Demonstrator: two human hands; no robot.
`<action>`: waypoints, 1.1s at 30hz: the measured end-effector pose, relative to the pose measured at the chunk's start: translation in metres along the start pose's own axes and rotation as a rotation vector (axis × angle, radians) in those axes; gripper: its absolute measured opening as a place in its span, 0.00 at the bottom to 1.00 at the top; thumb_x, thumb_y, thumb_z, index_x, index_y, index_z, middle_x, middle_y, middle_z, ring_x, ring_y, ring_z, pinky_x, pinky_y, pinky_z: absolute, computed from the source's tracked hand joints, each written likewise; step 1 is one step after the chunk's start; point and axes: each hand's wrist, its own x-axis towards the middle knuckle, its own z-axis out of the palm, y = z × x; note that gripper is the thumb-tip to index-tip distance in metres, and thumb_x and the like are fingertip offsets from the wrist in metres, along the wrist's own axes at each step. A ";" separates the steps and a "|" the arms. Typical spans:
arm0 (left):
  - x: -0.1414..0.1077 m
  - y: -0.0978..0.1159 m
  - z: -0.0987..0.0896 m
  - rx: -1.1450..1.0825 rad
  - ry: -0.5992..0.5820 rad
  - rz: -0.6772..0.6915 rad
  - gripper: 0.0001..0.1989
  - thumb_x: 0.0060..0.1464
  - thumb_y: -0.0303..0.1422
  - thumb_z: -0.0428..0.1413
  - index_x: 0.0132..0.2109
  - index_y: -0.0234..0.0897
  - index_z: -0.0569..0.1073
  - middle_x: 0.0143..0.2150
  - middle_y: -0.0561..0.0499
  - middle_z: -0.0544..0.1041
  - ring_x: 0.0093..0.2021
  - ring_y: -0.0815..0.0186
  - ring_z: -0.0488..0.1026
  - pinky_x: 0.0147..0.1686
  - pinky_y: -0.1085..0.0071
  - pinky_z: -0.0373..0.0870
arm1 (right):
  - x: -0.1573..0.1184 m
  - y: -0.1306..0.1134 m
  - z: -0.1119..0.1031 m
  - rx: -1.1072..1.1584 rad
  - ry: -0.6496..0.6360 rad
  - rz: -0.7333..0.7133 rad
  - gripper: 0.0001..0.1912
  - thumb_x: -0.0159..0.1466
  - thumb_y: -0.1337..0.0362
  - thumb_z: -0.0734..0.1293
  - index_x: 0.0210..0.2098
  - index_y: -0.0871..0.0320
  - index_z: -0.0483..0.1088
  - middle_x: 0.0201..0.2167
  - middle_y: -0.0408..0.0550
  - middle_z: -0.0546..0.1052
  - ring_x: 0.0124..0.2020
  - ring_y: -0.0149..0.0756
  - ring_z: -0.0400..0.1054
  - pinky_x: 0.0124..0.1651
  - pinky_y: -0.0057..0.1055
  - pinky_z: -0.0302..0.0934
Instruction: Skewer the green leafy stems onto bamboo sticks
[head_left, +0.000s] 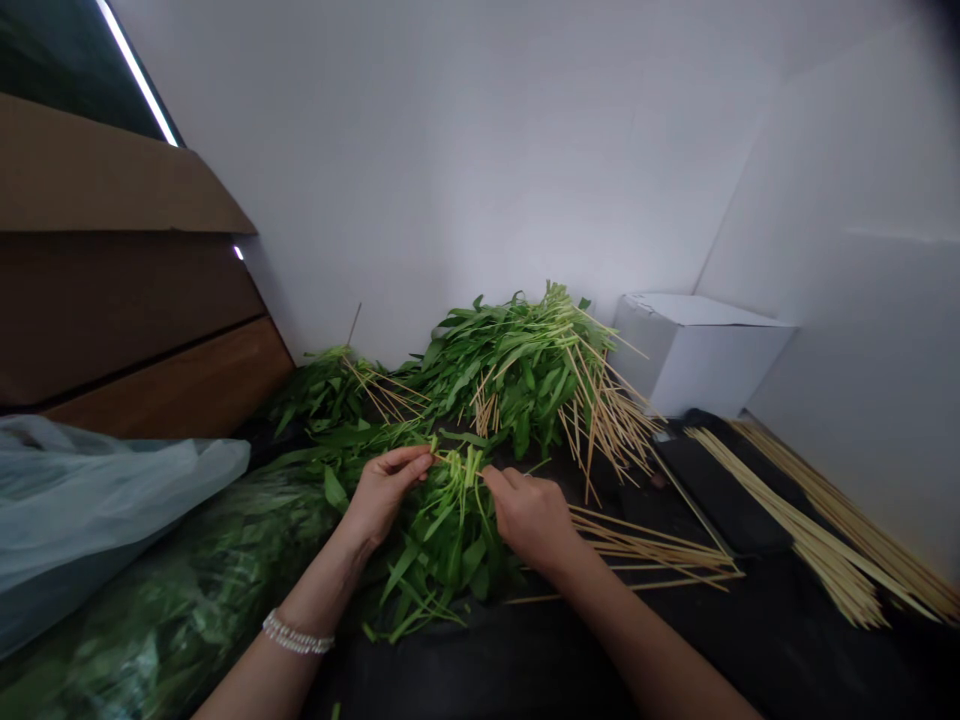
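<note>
Leafy green stems point(459, 470) are threaded side by side on a thin wooden skewer held level between both hands, their leaves hanging down. My left hand point(386, 490) pinches the left end, with fingertips by a stem there. Closed round the skewer's right part is my right hand point(529, 510), just beside the bunched stems. Behind them lies a large heap of skewered greens point(517, 360), with many skewer ends fanning out to the right. A smaller skewered bunch point(322, 390) sits at the back left.
Loose skewers point(652, 550) lie right of my right hand. Farther right are bundles of sticks point(802, 540), a dark flat case point(724, 490) and a white box point(697, 350). Bagged greens point(195, 570) and a translucent plastic bag point(97, 500) fill the left, before cardboard point(112, 190).
</note>
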 end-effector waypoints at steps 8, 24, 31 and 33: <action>-0.002 0.001 0.002 -0.011 0.002 -0.005 0.15 0.33 0.35 0.72 0.32 0.35 0.82 0.29 0.49 0.82 0.28 0.72 0.71 0.31 0.77 0.66 | 0.000 0.000 0.002 -0.014 0.003 -0.004 0.14 0.64 0.71 0.61 0.48 0.57 0.70 0.30 0.44 0.75 0.27 0.32 0.69 0.27 0.31 0.46; -0.004 0.005 0.005 -0.115 -0.005 -0.079 0.16 0.32 0.33 0.72 0.32 0.34 0.82 0.28 0.49 0.82 0.26 0.74 0.72 0.29 0.80 0.67 | -0.001 0.000 0.003 0.008 0.050 -0.020 0.16 0.63 0.72 0.61 0.48 0.58 0.70 0.30 0.44 0.76 0.26 0.31 0.68 0.27 0.30 0.48; -0.006 0.010 0.008 -0.145 -0.041 -0.153 0.17 0.28 0.33 0.73 0.30 0.33 0.82 0.27 0.50 0.81 0.23 0.76 0.69 0.26 0.82 0.66 | -0.001 -0.001 0.004 0.027 0.031 -0.023 0.15 0.63 0.72 0.60 0.49 0.58 0.70 0.30 0.44 0.76 0.27 0.31 0.69 0.28 0.29 0.49; -0.007 0.011 0.008 -0.155 -0.059 -0.186 0.17 0.28 0.34 0.74 0.30 0.33 0.81 0.27 0.50 0.81 0.22 0.77 0.68 0.25 0.81 0.66 | -0.001 -0.001 0.005 0.027 0.030 -0.028 0.16 0.63 0.72 0.60 0.49 0.58 0.70 0.31 0.44 0.76 0.28 0.32 0.69 0.29 0.29 0.50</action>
